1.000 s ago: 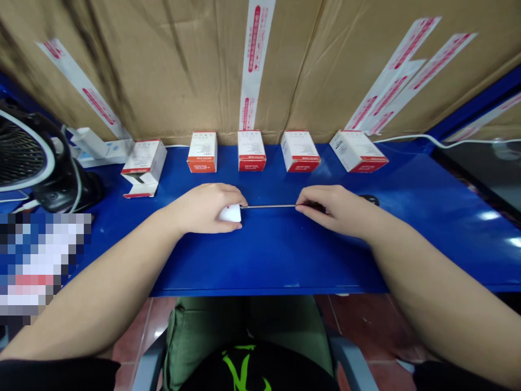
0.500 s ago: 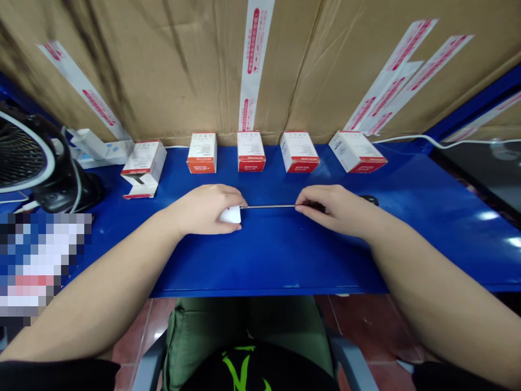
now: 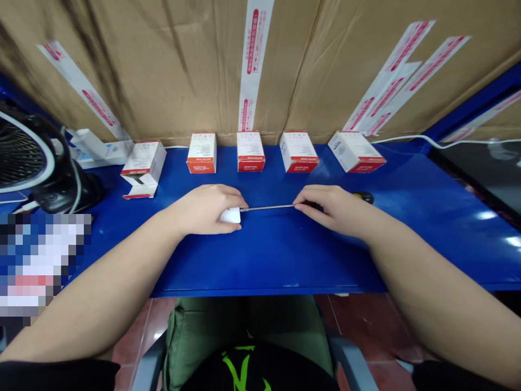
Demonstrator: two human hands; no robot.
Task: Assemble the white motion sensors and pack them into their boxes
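My left hand is closed around a small white device on the blue table, and most of it is hidden under the palm and fingers. A screwdriver lies level between the hands, its long metal shaft reaching the right side of the white device. My right hand grips the screwdriver, thumb and forefinger pinched together where the shaft enters the fist. The dark and yellow end of the screwdriver handle sticks out behind that hand. The tip is covered by my left fingers.
Several white and red cartons stand along the cardboard wall. The leftmost carton has its front flap open. At the left are a black fan and a white power strip. A dark screen borders the right side.
The screwdriver has tilted and turned slightly, so its handle end sits a little higher and shows yellow. My right hand has shifted marginally left; my left hand stays in place.
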